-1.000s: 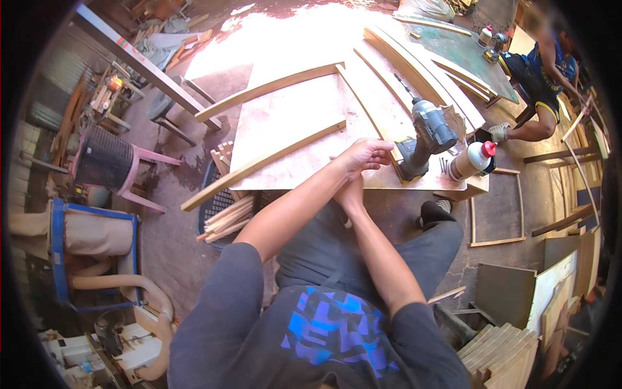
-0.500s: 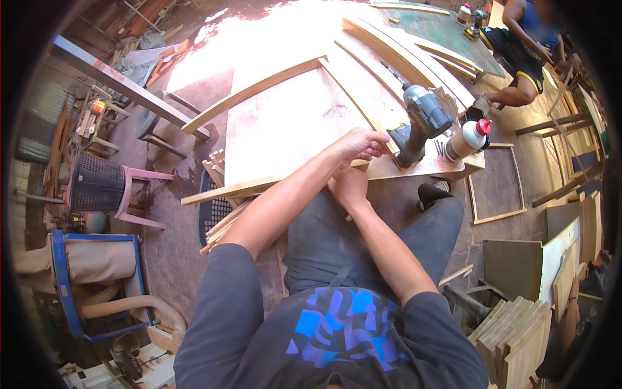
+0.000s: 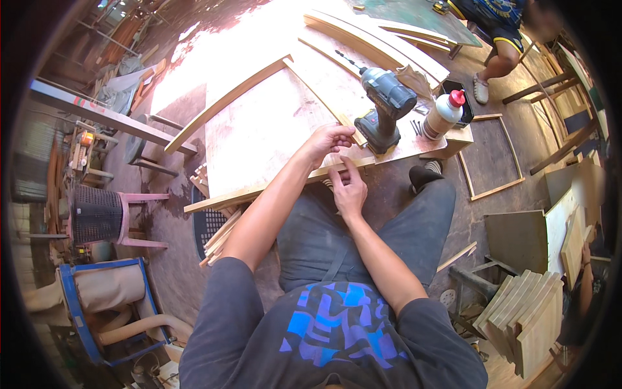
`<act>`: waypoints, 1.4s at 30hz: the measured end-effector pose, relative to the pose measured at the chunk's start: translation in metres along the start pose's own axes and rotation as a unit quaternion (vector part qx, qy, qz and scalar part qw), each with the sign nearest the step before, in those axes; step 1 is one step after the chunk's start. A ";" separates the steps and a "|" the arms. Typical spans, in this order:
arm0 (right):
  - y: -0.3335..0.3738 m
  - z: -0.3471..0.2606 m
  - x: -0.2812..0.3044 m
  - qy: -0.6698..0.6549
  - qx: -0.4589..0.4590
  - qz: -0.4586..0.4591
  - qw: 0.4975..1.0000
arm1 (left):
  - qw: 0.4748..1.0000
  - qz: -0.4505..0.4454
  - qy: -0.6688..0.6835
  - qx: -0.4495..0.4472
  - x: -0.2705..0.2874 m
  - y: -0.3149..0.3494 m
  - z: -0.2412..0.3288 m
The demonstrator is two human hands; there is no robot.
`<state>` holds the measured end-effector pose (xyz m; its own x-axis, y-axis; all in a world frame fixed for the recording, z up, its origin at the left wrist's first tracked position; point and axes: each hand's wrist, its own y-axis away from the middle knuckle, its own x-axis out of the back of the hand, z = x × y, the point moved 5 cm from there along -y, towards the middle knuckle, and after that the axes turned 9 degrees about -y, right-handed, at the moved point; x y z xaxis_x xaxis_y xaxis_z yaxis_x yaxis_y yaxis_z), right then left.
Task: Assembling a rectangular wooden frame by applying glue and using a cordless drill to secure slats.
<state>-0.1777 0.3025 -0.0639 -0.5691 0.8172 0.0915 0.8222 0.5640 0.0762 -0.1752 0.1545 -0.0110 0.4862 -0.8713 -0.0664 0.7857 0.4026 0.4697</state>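
Note:
A thin wooden strip (image 3: 259, 190) lies along the front edge of the pale worktable (image 3: 249, 133), its left end sticking out past the tabletop. My right hand (image 3: 350, 187) has its thumb and fingers against the strip at the table edge, pinching it. Just above the strip, my left hand (image 3: 329, 144) is closed with curled fingers; anything inside them is too small to make out. Beside its fingertips a cordless drill (image 3: 389, 94) stands on its battery, bit pointing away to the left. Several dark screws (image 3: 417, 128) lie between the drill and a red-capped bottle (image 3: 442, 117).
Curved wooden pieces (image 3: 372, 45) and a long curved piece (image 3: 227, 100) lie on the table. Left are a pink-legged chair (image 3: 126, 220) and a basket of sticks (image 3: 210, 223). A thin wooden frame (image 3: 495, 194) lies right, near stacked boards (image 3: 521, 311). Another person's leg (image 3: 499, 68) shows beyond.
My right hand has moved up from below the table edge, and its fingers now reach the strip. My left hand stays close to the drill. The whole view has shifted slightly.

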 end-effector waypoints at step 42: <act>0.029 0.007 0.000 -0.501 -0.264 0.093 0.819 | 1.000 0.006 -0.007 -0.018 -0.007 0.001 -0.002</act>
<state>-0.1541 0.3194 -0.0683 0.0771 0.7186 -0.6911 0.6243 0.5057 0.5954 -0.1770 0.1612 -0.0120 0.4901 -0.8703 -0.0495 0.7939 0.4222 0.4375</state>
